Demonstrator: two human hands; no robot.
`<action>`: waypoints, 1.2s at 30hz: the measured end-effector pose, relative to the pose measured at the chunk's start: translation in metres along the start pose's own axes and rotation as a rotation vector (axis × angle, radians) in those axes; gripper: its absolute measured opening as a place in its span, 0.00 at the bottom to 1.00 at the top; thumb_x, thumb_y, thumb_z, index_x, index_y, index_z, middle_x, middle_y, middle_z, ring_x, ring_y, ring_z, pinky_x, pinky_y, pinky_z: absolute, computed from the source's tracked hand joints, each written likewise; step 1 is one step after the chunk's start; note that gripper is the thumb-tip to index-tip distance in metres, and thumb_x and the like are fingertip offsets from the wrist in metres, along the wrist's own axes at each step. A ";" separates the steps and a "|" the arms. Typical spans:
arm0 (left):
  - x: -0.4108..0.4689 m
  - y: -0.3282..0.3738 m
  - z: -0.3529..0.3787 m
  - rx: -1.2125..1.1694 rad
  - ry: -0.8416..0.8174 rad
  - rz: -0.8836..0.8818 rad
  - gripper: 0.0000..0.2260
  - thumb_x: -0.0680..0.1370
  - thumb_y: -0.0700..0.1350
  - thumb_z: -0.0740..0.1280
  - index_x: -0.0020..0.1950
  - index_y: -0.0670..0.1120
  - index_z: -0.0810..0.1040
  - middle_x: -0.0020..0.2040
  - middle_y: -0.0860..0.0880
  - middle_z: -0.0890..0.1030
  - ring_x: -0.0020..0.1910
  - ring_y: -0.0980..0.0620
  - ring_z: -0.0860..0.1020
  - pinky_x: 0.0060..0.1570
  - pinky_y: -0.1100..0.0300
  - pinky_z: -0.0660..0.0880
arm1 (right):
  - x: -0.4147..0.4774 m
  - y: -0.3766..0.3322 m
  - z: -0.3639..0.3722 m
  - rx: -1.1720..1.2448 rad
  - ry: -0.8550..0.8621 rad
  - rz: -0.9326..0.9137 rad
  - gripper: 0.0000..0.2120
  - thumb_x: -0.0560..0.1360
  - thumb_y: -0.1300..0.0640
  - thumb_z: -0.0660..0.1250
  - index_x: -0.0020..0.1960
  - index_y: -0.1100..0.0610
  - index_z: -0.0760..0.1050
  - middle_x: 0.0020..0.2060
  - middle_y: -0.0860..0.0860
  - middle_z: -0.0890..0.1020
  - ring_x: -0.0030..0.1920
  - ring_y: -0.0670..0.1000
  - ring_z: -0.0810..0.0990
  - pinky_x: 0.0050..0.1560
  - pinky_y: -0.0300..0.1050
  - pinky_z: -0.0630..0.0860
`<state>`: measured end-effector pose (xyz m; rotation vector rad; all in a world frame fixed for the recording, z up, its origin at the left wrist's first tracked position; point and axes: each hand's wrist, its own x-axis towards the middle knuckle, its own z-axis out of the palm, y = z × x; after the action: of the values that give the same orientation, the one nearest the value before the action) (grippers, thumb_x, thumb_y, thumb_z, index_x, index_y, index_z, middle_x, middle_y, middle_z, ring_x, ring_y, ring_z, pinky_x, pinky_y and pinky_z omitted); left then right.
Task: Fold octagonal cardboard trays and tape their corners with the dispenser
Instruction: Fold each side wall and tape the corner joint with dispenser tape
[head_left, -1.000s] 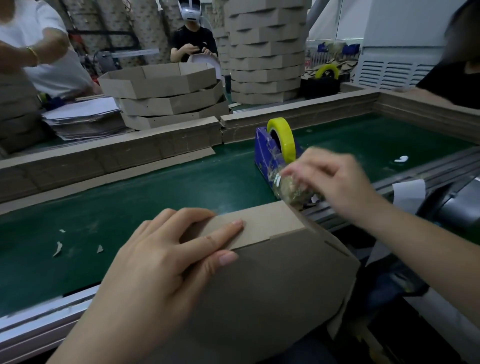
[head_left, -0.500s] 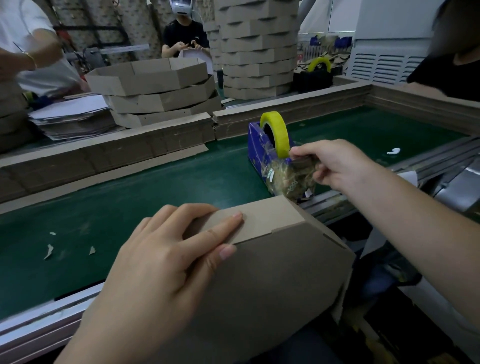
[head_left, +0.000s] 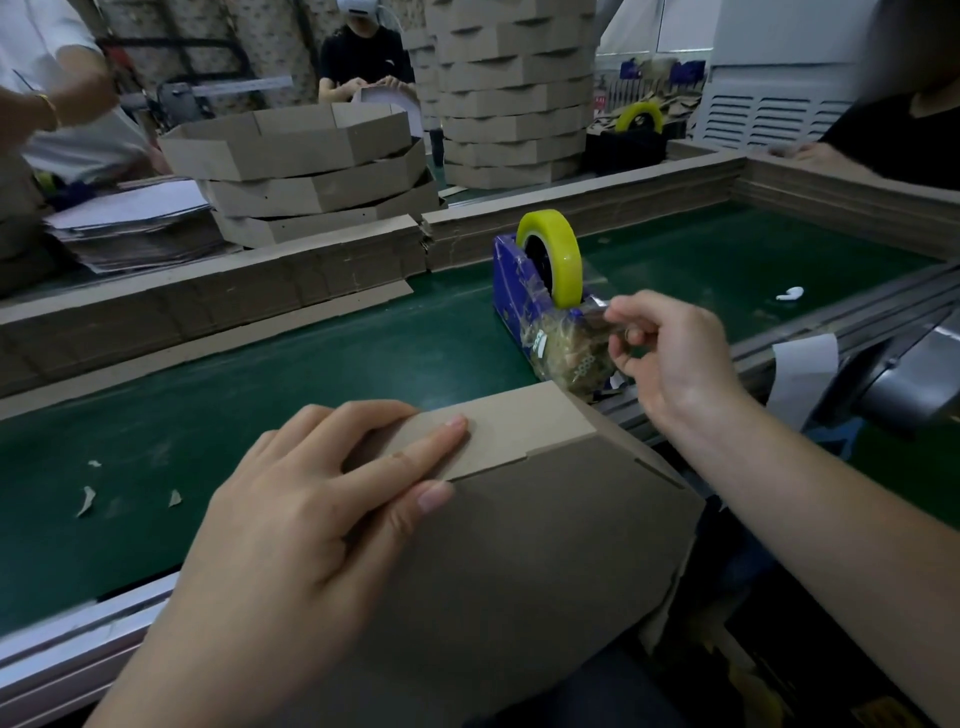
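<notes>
Head view, down across a green table (head_left: 311, 364). Flat on the cardboard tray (head_left: 545, 545), the left hand (head_left: 311, 519): fingers straight and close together, pressing a folded side flap at the tray's upper edge, thumb lying along the panel below. Tray at the near edge of the table, tilted toward the camera, upper part over the metal rail, lower part hanging off the near side.

To the right of the tray and apart from it, the right hand (head_left: 670, 358): thumb and forefinger pinching the end of a clear tape strip (head_left: 597, 305) drawn from the yellow tape roll (head_left: 558, 249) on the blue dispenser (head_left: 511, 280), other fingers loosely curled. Dispenser upright on the table just beyond the tray's far right corner, its near end wrapped in crumpled clear tape.

Small paper scraps (head_left: 85, 501) on the table at near left. Low cardboard wall (head_left: 208, 306) along the table's far side. Beyond it, a stack of folded trays (head_left: 301, 156), a taller stack (head_left: 514, 93) to its right, flat sheets (head_left: 130, 223) at far left.
</notes>
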<state>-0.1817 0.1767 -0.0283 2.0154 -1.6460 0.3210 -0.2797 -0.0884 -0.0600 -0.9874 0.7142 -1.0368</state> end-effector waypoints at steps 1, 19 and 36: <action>0.000 0.000 0.000 -0.006 -0.001 -0.001 0.18 0.79 0.56 0.56 0.65 0.55 0.78 0.57 0.53 0.79 0.50 0.45 0.78 0.44 0.45 0.75 | -0.001 0.003 -0.002 -0.003 -0.016 -0.038 0.15 0.69 0.68 0.67 0.25 0.59 0.75 0.25 0.49 0.73 0.29 0.44 0.70 0.41 0.42 0.73; 0.002 -0.002 -0.002 -0.022 -0.016 -0.011 0.18 0.79 0.56 0.57 0.61 0.54 0.80 0.57 0.56 0.79 0.52 0.47 0.78 0.46 0.44 0.75 | -0.007 0.012 -0.037 -0.910 0.048 -0.535 0.13 0.71 0.57 0.74 0.31 0.49 0.75 0.37 0.46 0.70 0.37 0.40 0.71 0.39 0.26 0.64; 0.010 0.002 0.001 0.020 0.031 0.007 0.13 0.76 0.56 0.60 0.48 0.51 0.79 0.54 0.56 0.80 0.51 0.49 0.79 0.45 0.47 0.77 | -0.151 0.009 0.022 -0.227 -0.422 -0.270 0.05 0.69 0.53 0.71 0.38 0.54 0.83 0.18 0.47 0.71 0.19 0.41 0.66 0.22 0.29 0.60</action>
<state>-0.1816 0.1674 -0.0232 2.0094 -1.6379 0.3708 -0.3125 0.0605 -0.0543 -1.4763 0.3581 -0.9462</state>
